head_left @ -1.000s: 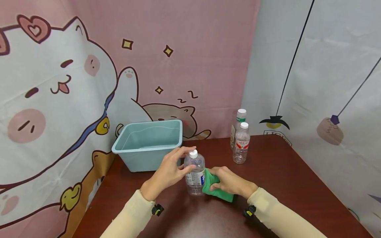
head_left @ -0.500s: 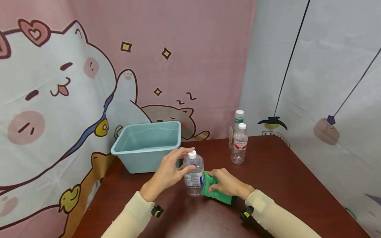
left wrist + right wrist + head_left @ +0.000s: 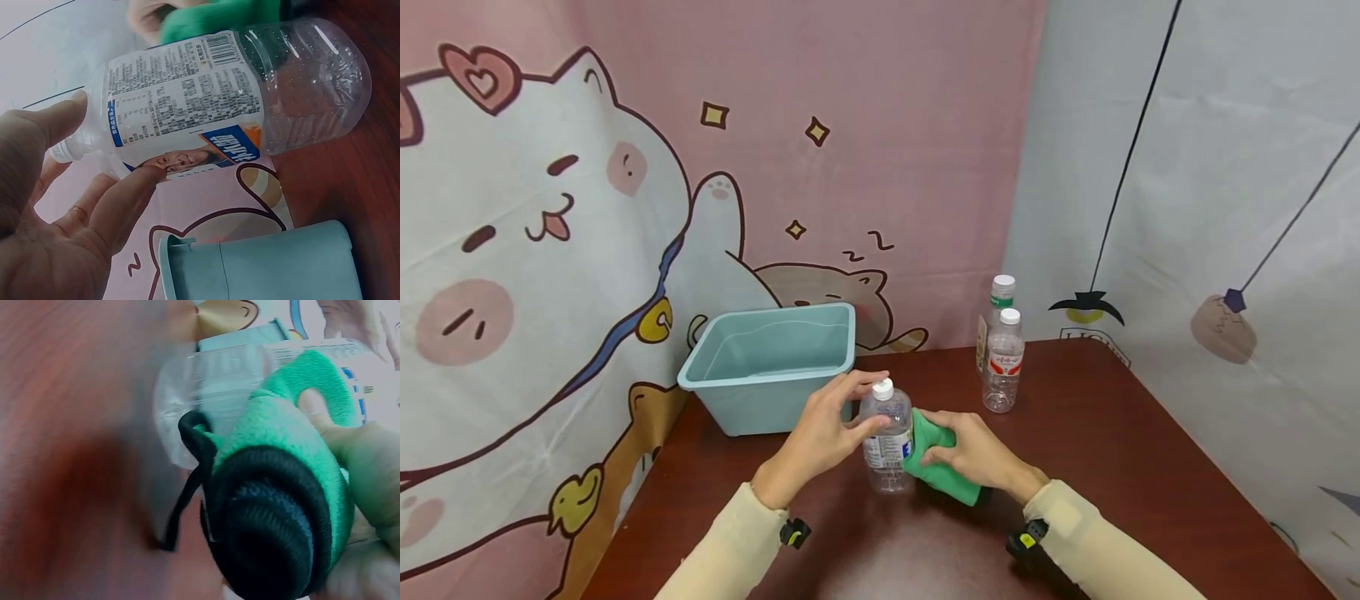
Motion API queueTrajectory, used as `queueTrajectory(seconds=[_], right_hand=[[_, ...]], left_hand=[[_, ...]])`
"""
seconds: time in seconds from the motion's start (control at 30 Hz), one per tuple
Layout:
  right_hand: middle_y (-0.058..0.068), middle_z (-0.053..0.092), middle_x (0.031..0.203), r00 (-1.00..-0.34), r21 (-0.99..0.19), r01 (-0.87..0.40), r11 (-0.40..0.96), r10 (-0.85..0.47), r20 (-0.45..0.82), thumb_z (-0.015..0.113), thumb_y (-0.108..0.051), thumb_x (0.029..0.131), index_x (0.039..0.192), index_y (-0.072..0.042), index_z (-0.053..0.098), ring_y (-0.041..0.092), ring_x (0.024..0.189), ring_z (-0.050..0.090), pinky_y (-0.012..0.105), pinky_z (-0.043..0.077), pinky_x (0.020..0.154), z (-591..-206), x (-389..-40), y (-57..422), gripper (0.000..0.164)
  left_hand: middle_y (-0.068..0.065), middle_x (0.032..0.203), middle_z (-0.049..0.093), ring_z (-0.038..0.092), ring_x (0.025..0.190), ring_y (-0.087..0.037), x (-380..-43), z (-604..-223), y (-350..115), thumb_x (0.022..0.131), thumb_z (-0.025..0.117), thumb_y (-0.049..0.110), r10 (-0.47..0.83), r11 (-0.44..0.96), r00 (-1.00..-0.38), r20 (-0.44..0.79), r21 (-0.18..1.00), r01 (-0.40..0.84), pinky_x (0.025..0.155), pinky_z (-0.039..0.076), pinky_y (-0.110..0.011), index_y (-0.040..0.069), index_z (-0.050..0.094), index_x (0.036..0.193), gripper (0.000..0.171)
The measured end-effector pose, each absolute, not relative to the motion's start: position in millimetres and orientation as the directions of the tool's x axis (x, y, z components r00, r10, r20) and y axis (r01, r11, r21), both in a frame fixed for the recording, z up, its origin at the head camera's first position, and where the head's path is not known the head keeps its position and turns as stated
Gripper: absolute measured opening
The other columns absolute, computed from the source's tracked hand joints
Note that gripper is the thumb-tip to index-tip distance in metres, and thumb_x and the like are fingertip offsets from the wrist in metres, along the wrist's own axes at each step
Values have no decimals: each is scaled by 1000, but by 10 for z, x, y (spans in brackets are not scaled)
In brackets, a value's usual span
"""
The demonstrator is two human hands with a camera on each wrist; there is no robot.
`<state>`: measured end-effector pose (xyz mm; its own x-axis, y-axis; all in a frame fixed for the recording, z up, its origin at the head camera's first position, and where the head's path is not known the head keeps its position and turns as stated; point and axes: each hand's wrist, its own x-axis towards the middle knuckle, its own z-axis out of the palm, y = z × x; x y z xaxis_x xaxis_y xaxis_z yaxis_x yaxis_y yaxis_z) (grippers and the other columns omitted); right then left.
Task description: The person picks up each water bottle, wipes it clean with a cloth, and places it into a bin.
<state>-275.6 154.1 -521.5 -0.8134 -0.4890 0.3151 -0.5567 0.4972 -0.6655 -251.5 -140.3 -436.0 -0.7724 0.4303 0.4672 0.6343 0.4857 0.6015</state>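
A clear plastic bottle (image 3: 887,454) with a white cap and a printed label stands upright on the table. My left hand (image 3: 820,429) holds its upper part, thumb on one side and fingers round the other, as the left wrist view also shows. In my right hand (image 3: 976,450) is a folded green cloth (image 3: 942,477), pinched between thumb and fingers and touching the bottle's right side. The right wrist view shows the cloth's dark edging (image 3: 269,519) and a black loop (image 3: 197,434).
A light blue plastic bin (image 3: 771,407) stands behind and left of the bottle. Towards the back right are a small clear bottle (image 3: 1003,367) with a red and white label and a taller green-banded bottle (image 3: 1002,301) partly behind it. Printed curtains (image 3: 910,167) border the table (image 3: 1097,467).
My right hand and the cloth have shifted slightly upward along the bottle's side over the last half second. The left hand keeps its hold, and the bottle stays in place.
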Motion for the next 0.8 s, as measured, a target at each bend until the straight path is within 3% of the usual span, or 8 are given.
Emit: queueTrajectory(seconds=[0.23, 0.53, 0.7, 0.8], right_hand=[[7, 79, 153, -805, -671, -586, 454, -424, 416, 99, -21, 97, 167, -14, 65, 12, 107, 74, 28, 63, 92, -4967, -2764, 1532, 78], [1, 80, 146, -754, -654, -651, 385, -426, 500, 96, -25, 98, 163, -24, 66, 15, 106, 73, 32, 64, 91, -4814, -2800, 1470, 72], [3, 71, 165, -713, -610, -693, 385, -493, 499, 93, -28, 101, 171, -22, 61, 18, 121, 72, 35, 63, 94, -4736, -2780, 1393, 77], [7, 60, 176, -703, -596, -699, 394, -530, 474, 90, -31, 103, 177, -20, 53, 22, 132, 70, 37, 63, 100, -4736, -2770, 1368, 83]], left_hand=[[-7, 149, 73, 80, 134, -32, -2551, -4390, -1406, 99, 96, 22, 421, 484, -766, 486, 594, 643, 91, 74, -48, 30, 68, 159, 66], [-7, 145, 73, 79, 134, -32, -2539, -4444, -1391, 102, 94, 21, 414, 467, -780, 469, 626, 625, 93, 74, -47, 26, 69, 158, 61], [-8, 143, 75, 81, 127, -29, -2538, -4415, -1411, 102, 94, 15, 419, 480, -766, 488, 597, 643, 91, 73, -35, 26, 70, 158, 62], [-6, 143, 78, 82, 123, -26, -2533, -4378, -1430, 106, 89, 18, 419, 512, -748, 514, 547, 663, 96, 72, -38, 25, 72, 158, 55]])
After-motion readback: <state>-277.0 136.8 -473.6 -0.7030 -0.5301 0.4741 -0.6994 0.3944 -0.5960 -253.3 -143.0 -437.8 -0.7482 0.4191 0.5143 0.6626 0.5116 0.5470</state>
